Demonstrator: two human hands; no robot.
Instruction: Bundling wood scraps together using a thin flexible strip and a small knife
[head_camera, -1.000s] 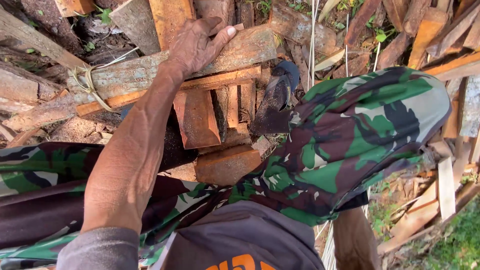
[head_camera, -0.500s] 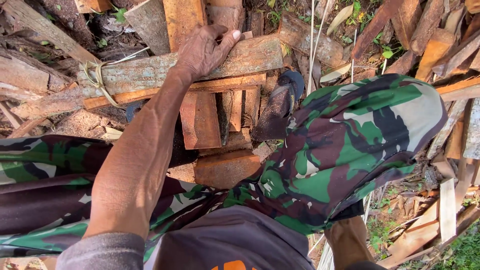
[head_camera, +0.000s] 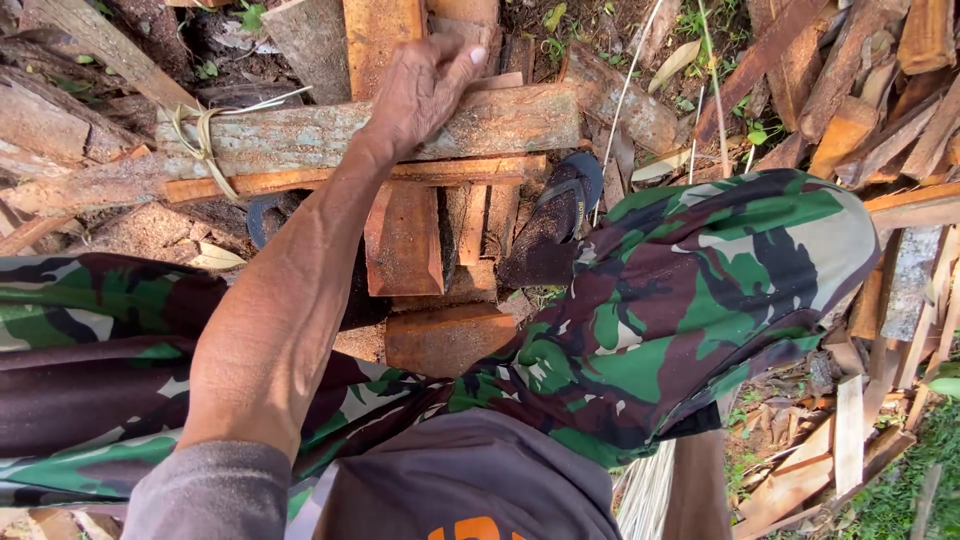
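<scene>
The scrap-wood heap (head_camera: 860, 90) fills the ground on every side — split slabs, offcuts and thin slats lying crosswise with gaps between them. It is loose footing, and a shifted weight could roll a piece underfoot.

The person crouches over it in camouflage trousers (head_camera: 690, 300), knees wide. One foot in a dark sandal (head_camera: 560, 225) rests on the boards just beside the work. An open sandal gives little cover if a slab drops or slides off the stack.

Across the middle lies the long grey plank (head_camera: 290, 135), on top of a thinner orange slat (head_camera: 300, 180) and several short reddish boards (head_camera: 405, 235) that run the other way beneath it. A pale cord (head_camera: 205, 140) is knotted round the plank near its left end. The plank bridges uneven supports, so pressing on one end may tip the other end up, or make the short boards below scatter.

The left hand (head_camera: 420, 90) sits on the plank's upper edge near its right half, fingers curled over the far side and thumb stretched along the top — a closed, hooking grip on the wood. The rough bark and sawn edges look likely to give splinters if the palm slips along the grain.

The right hand does not show in the view, so its state cannot be told.
</scene>
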